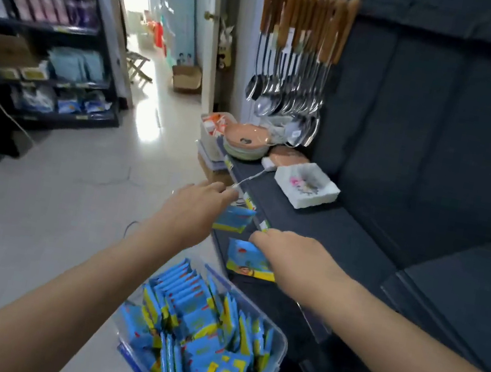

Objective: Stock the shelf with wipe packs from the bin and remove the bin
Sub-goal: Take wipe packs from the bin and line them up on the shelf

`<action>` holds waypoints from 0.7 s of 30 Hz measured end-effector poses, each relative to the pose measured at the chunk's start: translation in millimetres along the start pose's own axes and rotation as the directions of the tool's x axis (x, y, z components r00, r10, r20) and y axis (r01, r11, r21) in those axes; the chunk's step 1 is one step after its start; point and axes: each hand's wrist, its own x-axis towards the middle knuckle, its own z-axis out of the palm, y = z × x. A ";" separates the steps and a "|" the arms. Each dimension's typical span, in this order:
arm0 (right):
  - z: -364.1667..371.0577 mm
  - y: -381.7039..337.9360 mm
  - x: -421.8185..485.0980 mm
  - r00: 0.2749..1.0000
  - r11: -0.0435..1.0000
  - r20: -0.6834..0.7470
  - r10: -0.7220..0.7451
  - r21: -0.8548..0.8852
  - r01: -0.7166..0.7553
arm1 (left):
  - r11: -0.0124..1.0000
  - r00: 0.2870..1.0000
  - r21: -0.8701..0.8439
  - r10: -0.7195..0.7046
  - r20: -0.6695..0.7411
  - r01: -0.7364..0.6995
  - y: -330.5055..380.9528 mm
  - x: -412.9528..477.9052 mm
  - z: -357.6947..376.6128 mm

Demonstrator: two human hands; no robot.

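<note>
Our left hand (199, 207) pinches a blue wipe pack (235, 220) at the front edge of the dark shelf (321, 230). Our right hand (297, 258) grips a second pack (245, 258) just below that edge. The clear bin (280, 341), crowded with more packs, sits under both forearms.

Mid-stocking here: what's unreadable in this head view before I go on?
All in the head view:
- Left hand grip on the upper blue wipe pack: motion blur, thumb hidden under the hand.
- Right hand covers part of the lower blue wipe pack.
- Clear plastic bin: base cut off by the bottom edge.
- Pack print: blurred.
</note>
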 end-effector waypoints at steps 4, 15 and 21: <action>-40.8 30.1 -56.9 0.985 0.987 -0.068 0.159 0.020 -0.158 | 0.968 0.967 -0.118 0.204 -0.155 -0.223 63.1 40.9 -59.0; -91.9 121.0 -269.6 0.772 0.768 -0.013 0.636 0.112 -0.631 | 0.692 0.734 -0.244 0.639 -0.232 -0.679 300.0 89.0 -133.6; -69.8 148.3 -371.6 0.648 0.640 0.072 0.758 0.113 -0.760 | 0.493 0.605 -0.471 0.787 -0.116 -0.731 422.8 91.6 -106.9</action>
